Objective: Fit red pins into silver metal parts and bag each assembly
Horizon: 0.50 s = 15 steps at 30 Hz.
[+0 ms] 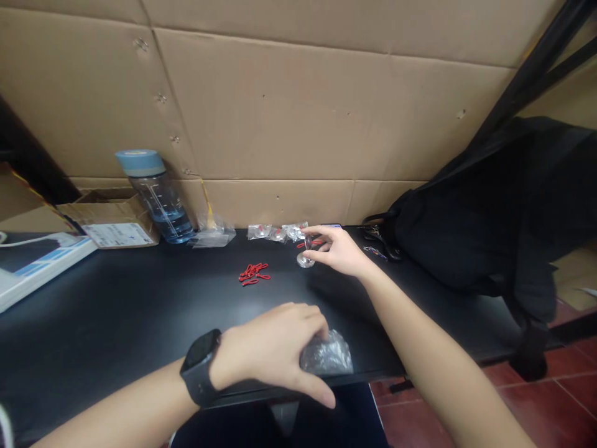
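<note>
My left hand (280,348), with a black watch on its wrist, is low over the front edge of the black table. Its thumb is stretched away from the fingers, and the fingertips reach a crinkled clear plastic bag (330,354). Further back, my right hand (336,249) has thumb and index finger around a small clear, shiny piece (308,241); its exact kind does not show. Just below those fingertips, a round silvery disc (305,260) lies on the table. Something red shows behind the right fingers. To the left lies a small pile of red cord loops (253,274).
Several small clear packets (277,233) line the cardboard back wall. At left stand a blue-lidded water bottle (158,199), a cardboard box (112,218) and a white power strip (46,267). A black backpack (504,205) fills the right side, with small keyrings beside it.
</note>
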Motion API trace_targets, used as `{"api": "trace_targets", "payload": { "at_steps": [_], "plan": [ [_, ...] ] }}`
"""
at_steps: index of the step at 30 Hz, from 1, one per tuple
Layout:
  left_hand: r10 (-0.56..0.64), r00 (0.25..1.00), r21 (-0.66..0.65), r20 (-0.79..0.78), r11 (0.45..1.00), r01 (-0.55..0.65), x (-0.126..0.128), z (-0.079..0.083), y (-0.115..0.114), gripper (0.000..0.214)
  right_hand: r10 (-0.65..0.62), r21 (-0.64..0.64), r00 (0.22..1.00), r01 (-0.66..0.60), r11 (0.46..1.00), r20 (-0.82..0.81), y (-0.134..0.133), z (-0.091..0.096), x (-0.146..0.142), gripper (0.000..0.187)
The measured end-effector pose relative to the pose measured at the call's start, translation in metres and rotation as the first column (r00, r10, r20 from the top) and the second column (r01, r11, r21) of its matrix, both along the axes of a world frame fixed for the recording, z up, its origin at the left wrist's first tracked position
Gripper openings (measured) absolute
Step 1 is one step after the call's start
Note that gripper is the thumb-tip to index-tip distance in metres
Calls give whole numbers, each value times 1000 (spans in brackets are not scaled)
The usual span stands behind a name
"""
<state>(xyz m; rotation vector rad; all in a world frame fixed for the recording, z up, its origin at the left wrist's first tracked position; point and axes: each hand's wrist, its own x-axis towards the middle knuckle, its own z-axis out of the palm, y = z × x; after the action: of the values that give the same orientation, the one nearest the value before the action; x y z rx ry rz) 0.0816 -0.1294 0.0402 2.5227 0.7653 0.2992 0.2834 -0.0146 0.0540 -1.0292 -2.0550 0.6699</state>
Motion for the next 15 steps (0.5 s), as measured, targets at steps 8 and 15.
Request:
{"api": "trace_targets", "payload": {
  "at_steps": [8, 15],
  "plan": [
    [53, 992, 59, 113, 996, -59, 8, -15, -5, 34, -10, -13, 1000, 9, 1000, -10, 6, -4, 4, 48],
    [302, 943, 422, 138, 843, -332, -24, -18, 51, 19, -15, 1, 999, 15, 1000, 38, 6, -4, 5, 51]
  ]
}}
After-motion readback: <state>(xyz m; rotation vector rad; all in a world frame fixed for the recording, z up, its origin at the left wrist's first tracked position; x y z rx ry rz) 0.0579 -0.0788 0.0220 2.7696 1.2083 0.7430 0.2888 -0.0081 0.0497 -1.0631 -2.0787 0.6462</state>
